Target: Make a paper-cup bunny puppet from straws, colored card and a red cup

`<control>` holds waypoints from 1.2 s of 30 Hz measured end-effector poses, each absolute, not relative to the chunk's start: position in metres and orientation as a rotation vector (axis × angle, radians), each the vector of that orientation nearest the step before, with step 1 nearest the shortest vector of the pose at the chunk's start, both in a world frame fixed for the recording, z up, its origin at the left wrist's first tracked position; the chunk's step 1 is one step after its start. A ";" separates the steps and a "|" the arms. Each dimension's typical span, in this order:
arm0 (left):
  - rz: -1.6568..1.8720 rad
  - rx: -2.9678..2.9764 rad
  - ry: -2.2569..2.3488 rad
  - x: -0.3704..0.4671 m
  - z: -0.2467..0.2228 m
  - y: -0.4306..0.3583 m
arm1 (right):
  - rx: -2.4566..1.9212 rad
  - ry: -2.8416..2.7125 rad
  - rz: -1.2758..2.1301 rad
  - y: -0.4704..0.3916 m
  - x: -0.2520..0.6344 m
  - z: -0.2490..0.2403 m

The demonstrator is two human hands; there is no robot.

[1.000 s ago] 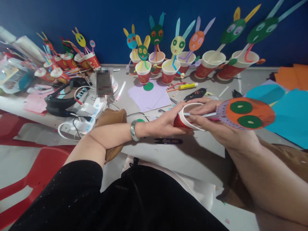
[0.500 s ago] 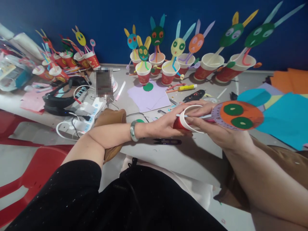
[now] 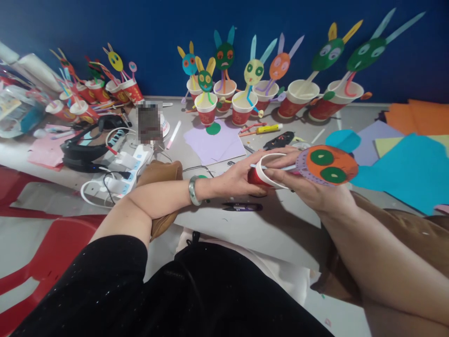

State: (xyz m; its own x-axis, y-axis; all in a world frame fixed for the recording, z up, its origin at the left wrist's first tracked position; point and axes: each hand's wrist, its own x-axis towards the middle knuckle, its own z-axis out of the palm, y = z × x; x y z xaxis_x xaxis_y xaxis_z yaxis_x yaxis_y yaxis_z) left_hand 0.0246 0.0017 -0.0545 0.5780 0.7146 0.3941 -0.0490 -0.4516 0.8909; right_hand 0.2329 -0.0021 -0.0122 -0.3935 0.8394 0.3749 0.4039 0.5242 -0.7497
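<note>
My left hand is wrapped round a red paper cup with a white rim, tilted so its mouth faces right. A bangle circles my left wrist. Fingers of my right hand reach into the cup's mouth and close on a pale blue stick. To the right of the cup, over my right hand, is a paper puppet head, orange with green eyes, a spotted purple part and blue ears. How the stick meets the cup is hidden by my fingers.
Several finished cup puppets stand along the blue wall. Lilac paper, a yellow utility knife and purple-black snips lie on the table. Blue paper is at right, a power strip and black headset at left.
The puppet head has shifted left and turned slightly in view. The cup and both hands appear a little further left; both hands keep their grips.
</note>
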 end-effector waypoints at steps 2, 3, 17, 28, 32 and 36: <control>0.996 1.765 0.542 0.025 -0.058 0.002 | -0.990 -2.034 0.737 -0.001 0.229 -0.009; 1.008 1.728 0.530 0.025 -0.060 0.003 | -0.984 -2.027 0.761 0.000 0.227 -0.008; 0.982 1.695 0.656 0.018 -0.055 0.008 | -1.105 -1.646 0.795 -0.006 0.211 0.007; 0.926 1.636 0.592 0.020 -0.059 0.008 | -1.149 -1.784 0.922 -0.006 0.219 0.001; 0.903 1.585 0.640 0.019 -0.058 0.007 | -1.012 -1.787 0.917 -0.005 0.216 -0.003; 0.921 1.566 0.681 0.018 -0.056 0.010 | -0.975 -1.734 0.918 -0.006 0.212 0.000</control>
State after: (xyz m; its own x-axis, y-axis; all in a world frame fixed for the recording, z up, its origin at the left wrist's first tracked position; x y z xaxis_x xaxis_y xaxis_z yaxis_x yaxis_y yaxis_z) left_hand 0.0179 0.0097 -0.0557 0.5258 0.8281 0.1945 -0.0572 -0.1938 0.9794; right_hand 0.2124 -0.0056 0.0003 -0.2686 0.8978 0.3491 0.2158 0.4093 -0.8865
